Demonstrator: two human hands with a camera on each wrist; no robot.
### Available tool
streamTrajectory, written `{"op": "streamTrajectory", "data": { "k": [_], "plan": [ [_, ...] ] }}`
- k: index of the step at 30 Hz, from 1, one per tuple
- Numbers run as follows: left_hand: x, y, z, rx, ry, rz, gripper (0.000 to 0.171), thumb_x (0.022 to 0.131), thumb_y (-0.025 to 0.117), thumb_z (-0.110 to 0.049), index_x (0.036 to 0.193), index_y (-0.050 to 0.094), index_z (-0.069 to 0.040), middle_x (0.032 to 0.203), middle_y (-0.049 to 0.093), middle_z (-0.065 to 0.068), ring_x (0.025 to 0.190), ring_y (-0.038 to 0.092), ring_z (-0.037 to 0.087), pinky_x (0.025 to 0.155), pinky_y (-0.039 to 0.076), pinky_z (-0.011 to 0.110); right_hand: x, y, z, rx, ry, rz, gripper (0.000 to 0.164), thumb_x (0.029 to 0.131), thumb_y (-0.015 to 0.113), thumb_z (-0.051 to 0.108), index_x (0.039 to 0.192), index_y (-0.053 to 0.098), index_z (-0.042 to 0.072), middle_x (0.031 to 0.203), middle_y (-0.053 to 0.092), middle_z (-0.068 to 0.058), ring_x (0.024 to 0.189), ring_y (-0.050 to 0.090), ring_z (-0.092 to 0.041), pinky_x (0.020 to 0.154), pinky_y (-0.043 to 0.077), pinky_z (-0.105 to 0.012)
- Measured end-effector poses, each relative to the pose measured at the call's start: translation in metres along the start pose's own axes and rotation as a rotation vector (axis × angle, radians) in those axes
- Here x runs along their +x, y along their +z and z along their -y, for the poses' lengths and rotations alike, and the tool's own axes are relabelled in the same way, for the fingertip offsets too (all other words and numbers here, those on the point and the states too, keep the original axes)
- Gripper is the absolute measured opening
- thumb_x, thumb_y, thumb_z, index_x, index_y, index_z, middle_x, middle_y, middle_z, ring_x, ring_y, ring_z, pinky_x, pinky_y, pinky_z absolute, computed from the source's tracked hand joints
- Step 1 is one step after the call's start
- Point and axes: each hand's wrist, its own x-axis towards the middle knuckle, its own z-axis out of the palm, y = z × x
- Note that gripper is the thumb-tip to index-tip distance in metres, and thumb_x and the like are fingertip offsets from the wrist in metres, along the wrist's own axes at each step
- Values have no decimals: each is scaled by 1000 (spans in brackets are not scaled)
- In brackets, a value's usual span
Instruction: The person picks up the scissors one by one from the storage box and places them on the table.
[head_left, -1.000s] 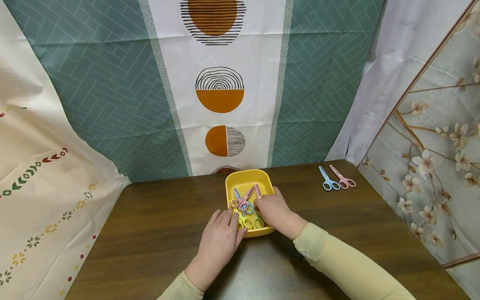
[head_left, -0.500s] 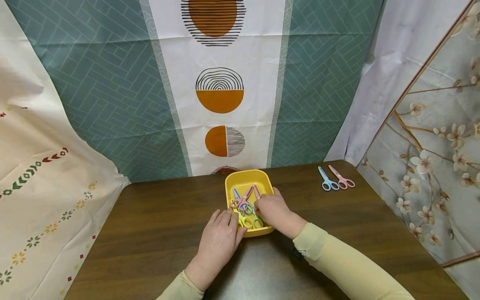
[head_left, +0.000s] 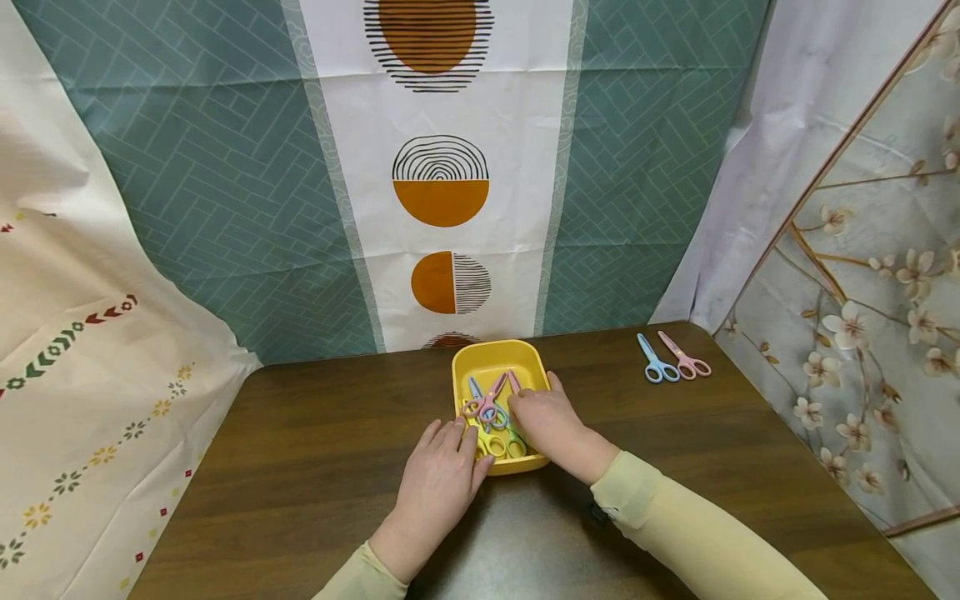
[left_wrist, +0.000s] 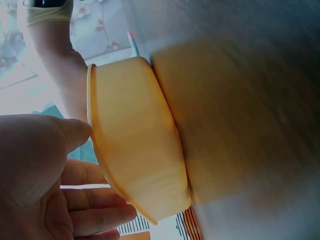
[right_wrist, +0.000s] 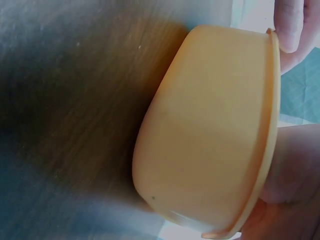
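Observation:
A yellow plastic bin (head_left: pixel 487 358) stands near the table's far edge. My left hand (head_left: pixel 441 475) rests on its near left rim with the fingers fairly straight; in the left wrist view the thumb touches the rim. My right hand (head_left: pixel 551 425) reaches over the right rim into the bin, fingers curled down where one pair of pink scissors (head_left: pixel 513 381) pokes out; its handles are hidden beneath the hand. Beside it lie another pair of pink scissors (head_left: pixel 491 398), blue scissors (head_left: pixel 474 387), yellow scissors (head_left: pixel 492 447) and green-handled scissors (head_left: pixel 516 446).
Blue scissors (head_left: pixel 656 367) and pink scissors (head_left: pixel 686 358) lie side by side at the far right of the dark wooden table (head_left: pixel 322 467). Patterned cloth hangs behind the table and along both sides.

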Motion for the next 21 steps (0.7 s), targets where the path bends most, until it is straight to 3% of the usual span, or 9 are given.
{"op": "streamTrajectory", "data": {
  "k": [7,14,18,21],
  "plan": [
    [0,0,0,8,2,6,50,102,79,-43,123,74,1,123,76,21,119,75,32,112,54,54,-7,-3,0,1,-44,-103,11,103,78,9,94,73,14,86,74,-3,80,74,-24,119,43,-66],
    [0,0,0,11,3,1,49,102,80,-43,123,74,1,123,76,21,118,75,32,113,54,52,-14,-6,-1,67,-35,-157,16,101,81,11,93,68,16,84,72,2,86,75,-21,118,47,-60],
    [0,1,0,13,7,-7,49,102,80,-43,123,74,1,122,76,21,118,75,32,112,54,52,-18,-10,-1,96,-49,-210,17,101,82,13,92,67,14,81,68,3,79,70,-21,101,59,-48],
    [0,1,0,16,15,-16,49,101,81,-43,122,75,1,122,77,21,118,76,32,111,55,53,-21,-13,-2,99,-63,-248,16,102,82,15,93,69,14,77,63,5,73,63,-20,80,60,-42]
  ]
}}
